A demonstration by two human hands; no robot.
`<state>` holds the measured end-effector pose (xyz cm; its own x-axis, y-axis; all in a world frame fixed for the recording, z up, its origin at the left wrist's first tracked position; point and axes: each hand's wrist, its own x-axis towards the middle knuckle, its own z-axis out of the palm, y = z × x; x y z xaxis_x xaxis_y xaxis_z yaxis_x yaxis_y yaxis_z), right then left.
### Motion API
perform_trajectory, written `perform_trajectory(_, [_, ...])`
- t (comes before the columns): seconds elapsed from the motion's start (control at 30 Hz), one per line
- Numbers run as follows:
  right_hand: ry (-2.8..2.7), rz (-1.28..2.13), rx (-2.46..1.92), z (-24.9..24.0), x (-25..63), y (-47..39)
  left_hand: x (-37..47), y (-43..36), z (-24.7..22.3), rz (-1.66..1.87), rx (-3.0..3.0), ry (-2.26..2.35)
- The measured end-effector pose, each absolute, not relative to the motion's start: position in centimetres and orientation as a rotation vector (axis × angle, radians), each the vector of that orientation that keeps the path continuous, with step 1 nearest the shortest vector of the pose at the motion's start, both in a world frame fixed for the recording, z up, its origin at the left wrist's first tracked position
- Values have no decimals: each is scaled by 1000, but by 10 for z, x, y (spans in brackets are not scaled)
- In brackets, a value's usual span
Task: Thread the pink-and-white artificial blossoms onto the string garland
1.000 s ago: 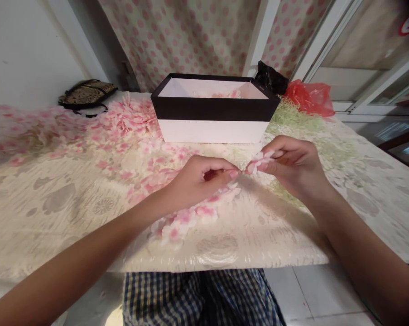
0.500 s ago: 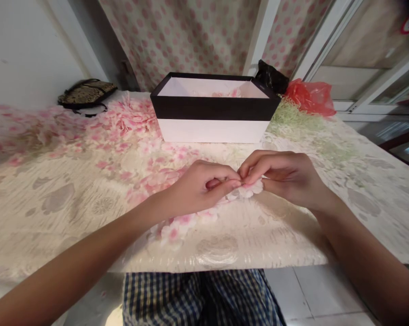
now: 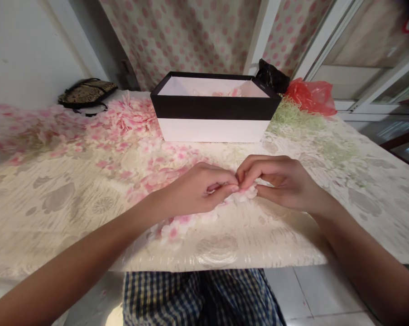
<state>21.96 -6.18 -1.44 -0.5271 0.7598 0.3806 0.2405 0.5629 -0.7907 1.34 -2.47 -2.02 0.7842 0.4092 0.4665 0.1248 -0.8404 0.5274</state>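
l. hand (image 3: 199,188): thumb & forefinger pinched tight on the edge of a small white-and-pink fabric-like flower (image 3: 245,194), in front of the open black-and-white rectangular box (image 3: 211,130). r. hand (image 3: 284,181) half-curled, fingertips meeting the l. one's over the flower, thumb apart by its edge; can't tell if r. hand grips it too. box stands on table w/ pale patterned cloth (image 3: 391,194), w/ pink-white flowers (image 3: 234,92) inside. loose pink-and-white petal-like flowers (image 3: 129,115) heaped left of box, more scattered in front; pale green shredded strands (image 3: 294,115) to its right. crumpled red plastic bag (image 3: 311,96) & black plastic bag (image 3: 272,77) behind box's right end; dark patterned pouch w/ strap (image 3: 87,92) well left of box.
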Motion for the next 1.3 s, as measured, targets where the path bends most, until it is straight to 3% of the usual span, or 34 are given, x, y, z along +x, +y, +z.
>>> perform_trajectory(0.6, [-2127,764,-885,-20,216,-60,14,-28,-21,686,2490,396])
perform_trajectory(1.03, [-1808,1057,-802,-21,212,-59,18,-28,-20,663,1945,428])
perform_trajectory(1.3, [-1595,1475,-704,-22,217,-56,19,-24,-27,578,1493,479])
